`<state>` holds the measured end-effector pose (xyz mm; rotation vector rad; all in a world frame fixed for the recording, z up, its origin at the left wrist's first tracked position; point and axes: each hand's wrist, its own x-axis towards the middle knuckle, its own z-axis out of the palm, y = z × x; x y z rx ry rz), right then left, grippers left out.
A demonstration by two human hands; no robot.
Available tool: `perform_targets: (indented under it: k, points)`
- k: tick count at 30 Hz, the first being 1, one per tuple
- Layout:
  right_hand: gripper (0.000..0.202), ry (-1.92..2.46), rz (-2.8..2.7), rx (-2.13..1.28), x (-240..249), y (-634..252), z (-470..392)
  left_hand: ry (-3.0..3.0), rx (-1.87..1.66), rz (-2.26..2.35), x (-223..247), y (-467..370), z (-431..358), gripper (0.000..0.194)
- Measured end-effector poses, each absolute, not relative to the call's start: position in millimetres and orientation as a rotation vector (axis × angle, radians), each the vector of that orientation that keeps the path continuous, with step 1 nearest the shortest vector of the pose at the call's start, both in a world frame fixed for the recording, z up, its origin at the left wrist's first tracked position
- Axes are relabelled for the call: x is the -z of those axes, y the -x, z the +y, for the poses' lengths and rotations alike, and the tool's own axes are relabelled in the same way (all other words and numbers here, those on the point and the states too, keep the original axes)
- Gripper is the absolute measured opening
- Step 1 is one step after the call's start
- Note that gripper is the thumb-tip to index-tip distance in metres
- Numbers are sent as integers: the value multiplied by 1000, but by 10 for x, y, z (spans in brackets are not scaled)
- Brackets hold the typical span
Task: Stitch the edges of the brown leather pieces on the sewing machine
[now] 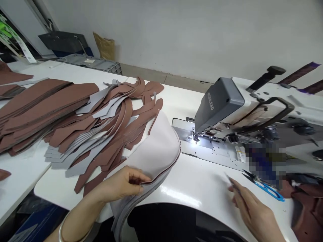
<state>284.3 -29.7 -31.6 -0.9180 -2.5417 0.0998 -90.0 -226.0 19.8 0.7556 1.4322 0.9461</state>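
My left hand (pixel 128 183) pinches the edge of a pale grey leather panel (pixel 156 144), thumb and fingers closed on its seam. A dark red-brown edge runs along the panel's curved rim, and its lower part hangs over the table's front edge. In my right hand (pixel 248 208) is a slim pointed tool (pixel 236 186) with a pale tip; its exact kind is unclear. That hand is over the table's right side, close to blue-handled scissors (pixel 270 191). Beyond the panel stands a sewing machine (pixel 219 104), its lit needle area apart from the panel.
Loose brown and grey cut strips (pixel 108 124) lie heaped left of the panel, partly beneath it. Stacked brown pieces (pixel 47 107) lie farther left. Brown material (pixel 308 208) sits at the lower right. A grey crate (pixel 91 64) stands behind the white table (pixel 186 191).
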Motion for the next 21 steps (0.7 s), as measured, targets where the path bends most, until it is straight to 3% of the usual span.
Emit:
perform_targets:
  k: [8, 13, 21]
  points:
    - [29, 179, -2727, -556, -232, -1380, -989, -860, -841, 1326, -176, 827, -2150, 20]
    - [14, 147, -2799, -711, -274, -1216, -990, -900, -799, 1252, -161, 852, -2150, 16]
    - [12, 174, -2850, -896, -266, -1231, -963, -952, -706, 1228, -133, 882, -2107, 30]
